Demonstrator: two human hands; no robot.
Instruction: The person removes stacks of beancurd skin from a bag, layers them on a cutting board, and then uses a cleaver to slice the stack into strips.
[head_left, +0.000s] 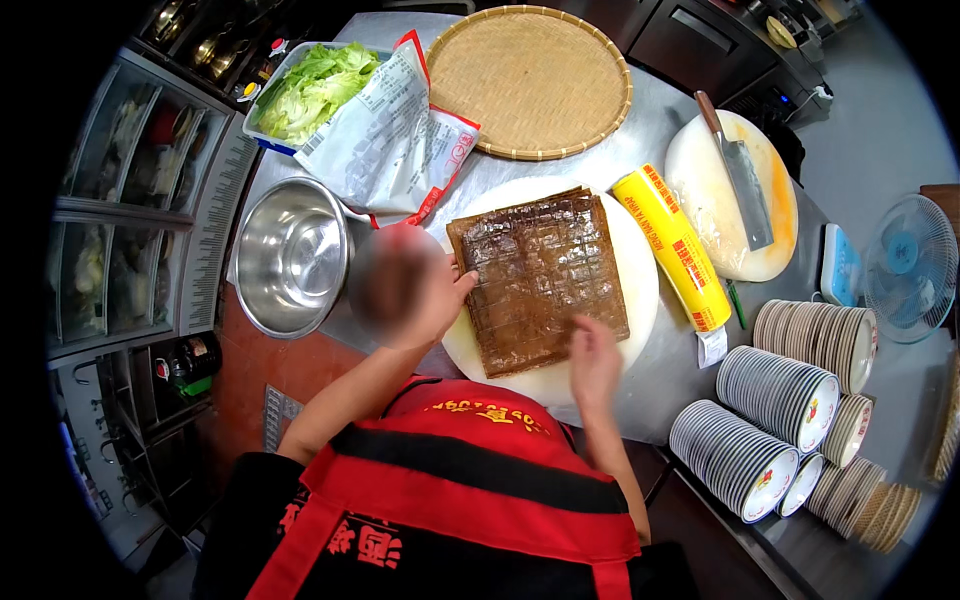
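Note:
A square stack of thin, glossy brown food sheets (544, 285) with a grid pattern lies on a round white cutting board (637, 292). At its left edge is my left hand (442, 304), thumb beside the sheets. A blurred oval hides part of that hand, so its grip is unclear. My right hand (596, 360) is over the lower right part of the stack, slightly motion-blurred, with fingers bent and nothing visible in them. Whether its fingertips touch the top sheet cannot be told. To the left stands a steel bowl (292, 259) with nothing in it.
Behind are a plastic bag (367, 142), a tub of lettuce (319, 90) and a woven bamboo tray (529, 79). Rightward lie a yellow cling-wrap roll (671, 244) and a cleaver (742, 180) on another board (690, 165). Stacked plates (780, 394) and a fan (911, 266) stand farther right.

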